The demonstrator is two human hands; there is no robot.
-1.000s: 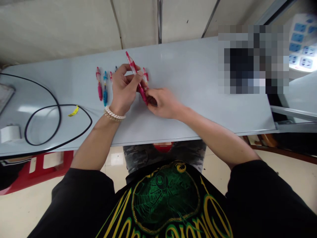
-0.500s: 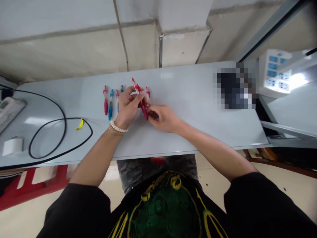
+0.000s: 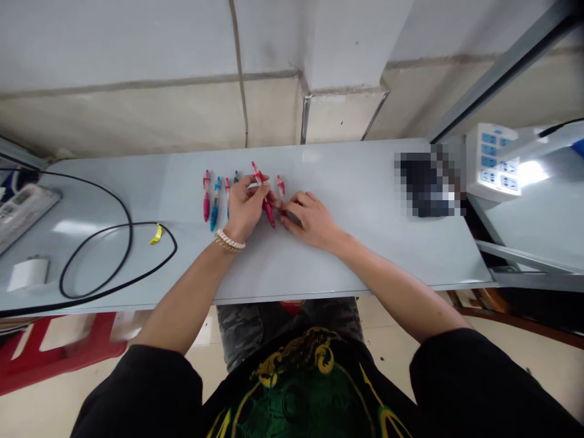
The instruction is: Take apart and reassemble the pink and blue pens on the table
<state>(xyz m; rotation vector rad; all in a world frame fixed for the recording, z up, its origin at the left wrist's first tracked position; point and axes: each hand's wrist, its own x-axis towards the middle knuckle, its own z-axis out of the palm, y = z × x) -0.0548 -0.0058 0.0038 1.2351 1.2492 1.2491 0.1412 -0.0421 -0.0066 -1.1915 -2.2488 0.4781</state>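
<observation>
My left hand (image 3: 246, 210) is closed around a pink-red click pen (image 3: 269, 213). The pen slants, its clear middle partly covered by my fingers and its tip end down and to the right. Just right of it, another red-topped clear pen (image 3: 280, 184) lies on the table, its lower end hidden at the fingertips. My right hand (image 3: 312, 220) rests beside that pen, fingers bent and apart, fingertips close to its lower end. Left of my left hand lie a pink pen (image 3: 207, 198), a blue pen (image 3: 215, 207), a red-topped pen (image 3: 227, 188) and a dark-topped pen (image 3: 236, 177), the last two partly covered.
A black cable (image 3: 130, 243) with a yellow tag (image 3: 156, 234) loops over the left of the grey table (image 3: 351, 201). Near it are a white adapter (image 3: 28, 274) and a power strip (image 3: 31, 210). A blurred dark object (image 3: 424, 185) lies at right, before a white socket block (image 3: 490, 161).
The fingers of my right hand have spread and drawn slightly right, away from the pen in my left hand. My left hand keeps holding its pen. The whole view has shifted a little.
</observation>
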